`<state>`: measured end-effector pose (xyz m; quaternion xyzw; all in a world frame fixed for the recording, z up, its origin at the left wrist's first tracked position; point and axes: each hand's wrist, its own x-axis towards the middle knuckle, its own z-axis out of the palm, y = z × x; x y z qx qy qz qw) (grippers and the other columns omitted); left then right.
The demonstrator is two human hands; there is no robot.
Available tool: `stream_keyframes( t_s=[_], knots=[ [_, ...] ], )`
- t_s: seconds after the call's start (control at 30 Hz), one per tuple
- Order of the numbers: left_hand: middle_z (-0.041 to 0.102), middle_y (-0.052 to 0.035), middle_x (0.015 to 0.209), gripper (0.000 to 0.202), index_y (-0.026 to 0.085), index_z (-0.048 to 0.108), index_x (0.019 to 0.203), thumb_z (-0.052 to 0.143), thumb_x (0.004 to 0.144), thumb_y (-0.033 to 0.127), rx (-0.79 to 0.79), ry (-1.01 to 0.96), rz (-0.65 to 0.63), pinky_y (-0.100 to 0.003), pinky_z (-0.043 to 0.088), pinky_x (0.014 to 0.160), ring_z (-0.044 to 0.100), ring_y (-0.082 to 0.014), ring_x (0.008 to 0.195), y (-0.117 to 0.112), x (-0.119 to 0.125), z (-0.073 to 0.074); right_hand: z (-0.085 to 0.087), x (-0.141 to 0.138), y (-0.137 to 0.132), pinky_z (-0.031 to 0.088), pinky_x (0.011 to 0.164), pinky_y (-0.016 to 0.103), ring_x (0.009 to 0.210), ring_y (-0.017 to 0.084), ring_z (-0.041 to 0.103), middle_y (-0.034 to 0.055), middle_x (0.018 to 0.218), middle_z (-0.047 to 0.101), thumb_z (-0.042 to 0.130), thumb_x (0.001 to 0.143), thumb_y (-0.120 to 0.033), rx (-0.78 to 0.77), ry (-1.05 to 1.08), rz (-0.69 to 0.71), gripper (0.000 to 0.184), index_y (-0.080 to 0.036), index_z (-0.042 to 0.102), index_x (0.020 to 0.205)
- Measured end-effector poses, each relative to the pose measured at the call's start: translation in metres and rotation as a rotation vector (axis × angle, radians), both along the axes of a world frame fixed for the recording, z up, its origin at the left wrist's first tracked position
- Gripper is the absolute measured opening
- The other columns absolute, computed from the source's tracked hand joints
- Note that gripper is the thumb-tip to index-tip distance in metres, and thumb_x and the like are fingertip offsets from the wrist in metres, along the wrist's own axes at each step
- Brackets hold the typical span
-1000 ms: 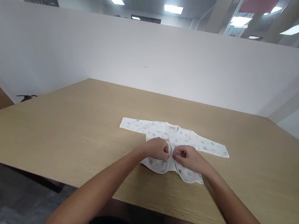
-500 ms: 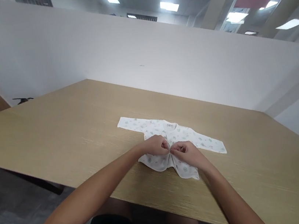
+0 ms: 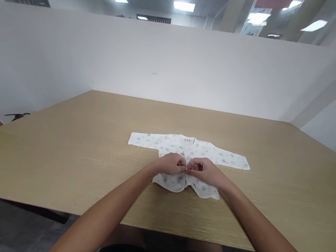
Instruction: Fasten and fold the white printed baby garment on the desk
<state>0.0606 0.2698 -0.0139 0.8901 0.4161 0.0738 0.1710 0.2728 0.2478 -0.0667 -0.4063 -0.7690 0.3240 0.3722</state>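
The left hand (image 3: pixel 171 164) and right hand (image 3: pixel 204 171) meet mid-front on the printed shirt (image 3: pixel 201 150) — each pinching its fabric. Beneath the shirt lies the table (image 3: pixel 288 184).

From my end I see the shirt (image 3: pixel 197 150) lying front up on the table (image 3: pixel 94 132), white with small scattered prints in green, grey and other pale tints. I make out its neckline pointing away, a dark-marked label inside it, and both long sleeves stretched out sideways. Its front edges meet mid-chest, while the rumpled hem bows toward me with a small notch between the two sides.
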Motion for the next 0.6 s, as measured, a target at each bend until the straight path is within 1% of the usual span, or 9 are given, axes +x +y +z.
stream_keyframes(
  t_s=[0.17,0.27,0.37,0.43,0.5,0.6],
  knots=[
    [0.072,-0.0023,0.095,0.014,0.017,0.072,0.096,0.062,0.09,0.025,-0.006,0.015,0.022,-0.026,0.039,0.073,0.06,-0.0154,0.086,-0.001,0.001,0.0,-0.005,-0.006,0.002,0.034,0.063,0.028,0.07,0.013,0.046,-0.0003,0.076,0.057,0.079,0.079,-0.041,0.041,-0.043,-0.081,0.028,-0.016,0.067,0.083],
    [0.071,-0.0021,0.09,0.015,0.016,0.071,0.091,0.059,0.091,0.024,0.0,-0.006,0.004,-0.025,0.039,0.071,0.059,-0.0145,0.083,-0.001,0.0,0.001,-0.006,-0.008,0.001,0.035,0.065,0.028,0.071,0.013,0.047,-0.0003,0.076,0.058,0.076,0.082,-0.037,0.069,-0.068,-0.103,0.023,-0.016,0.067,0.082],
    [0.072,-0.0023,0.087,0.022,0.016,0.071,0.087,0.064,0.091,0.037,-0.01,-0.041,0.0,-0.025,0.039,0.067,0.06,-0.0139,0.079,-0.001,-0.002,0.001,-0.006,-0.01,-0.001,0.035,0.065,0.028,0.071,0.013,0.048,0.0,0.077,0.061,0.073,0.082,-0.03,0.125,-0.093,-0.113,0.016,-0.016,0.066,0.081],
    [0.072,-0.0021,0.088,0.026,0.016,0.072,0.089,0.068,0.089,0.042,-0.017,-0.062,-0.012,-0.024,0.04,0.066,0.06,-0.0136,0.078,0.0,-0.004,0.002,-0.006,-0.011,-0.003,0.035,0.064,0.028,0.071,0.013,0.048,0.0001,0.078,0.061,0.072,0.083,-0.028,0.159,-0.099,-0.125,0.014,-0.017,0.066,0.081],
    [0.073,-0.0014,0.088,0.022,0.017,0.073,0.089,0.068,0.089,0.039,-0.018,-0.078,-0.037,-0.024,0.041,0.067,0.061,-0.013,0.079,0.0,-0.006,0.004,-0.004,-0.012,-0.005,0.036,0.064,0.028,0.071,0.014,0.049,0.0003,0.078,0.062,0.074,0.084,-0.03,0.176,-0.101,-0.143,0.014,-0.017,0.068,0.082],
    [0.073,-0.0001,0.087,0.014,0.017,0.072,0.087,0.067,0.088,0.029,-0.03,-0.078,-0.061,-0.023,0.041,0.068,0.061,-0.0121,0.079,0.001,-0.008,0.006,-0.002,-0.012,-0.007,0.038,0.066,0.029,0.073,0.014,0.052,0.0006,0.079,0.063,0.077,0.083,-0.029,0.195,-0.116,-0.156,0.014,-0.017,0.071,0.083]
  ],
)
